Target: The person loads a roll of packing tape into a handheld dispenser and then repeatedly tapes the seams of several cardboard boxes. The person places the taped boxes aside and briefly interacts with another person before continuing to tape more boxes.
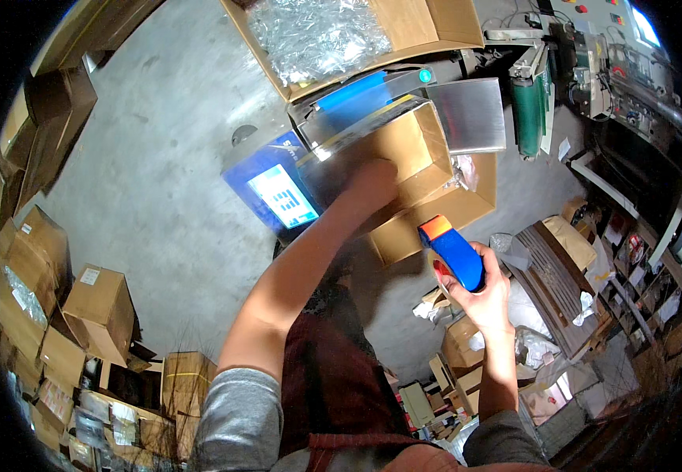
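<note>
An open cardboard box [423, 157] is tipped on its side in front of me, its hollow facing me. My left hand [375, 182] reaches into its shadowed opening. The fingers are hidden in shade there, so their grip does not show. To the right and nearer, my right hand [484, 293] is wrapped around a blue tape dispenser [460, 259] with an orange front end. That end points up and left, just short of a lower open cardboard box [396, 240], which stands under the tipped one.
Behind is a large carton [455, 23] of clear plastic packets. A blue machine with a lit screen [284, 197] stands left of the box, and a metal plate [466, 114] lies right of it. Closed cartons [101, 315] sit at left. A green-belted conveyor [528, 114] is at right.
</note>
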